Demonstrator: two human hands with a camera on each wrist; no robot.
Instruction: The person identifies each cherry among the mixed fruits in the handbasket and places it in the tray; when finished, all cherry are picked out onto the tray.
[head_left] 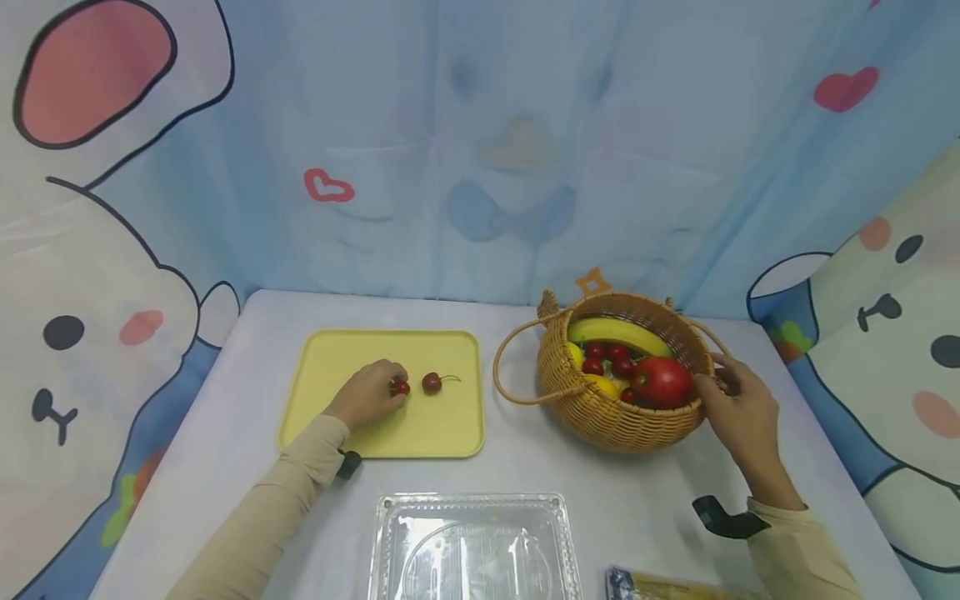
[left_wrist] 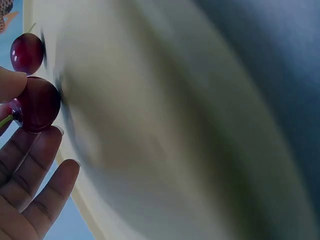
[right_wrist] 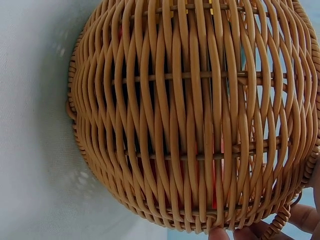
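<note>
Over the yellow tray, my left hand pinches a dark red cherry between thumb and fingers, its green stem pointing back toward the palm. A second cherry with a stem lies on the tray just right of that hand. My right hand grips the right rim of a wicker basket, thumb at the edge and fingers on the outside. Inside the basket are a banana, a large red fruit, several cherries and yellow fruit.
A clear plastic container sits at the table's front middle. To its right is a flat yellowish package, partly out of frame. The basket's looped handle leans left toward the tray. A printed curtain hangs behind the white table.
</note>
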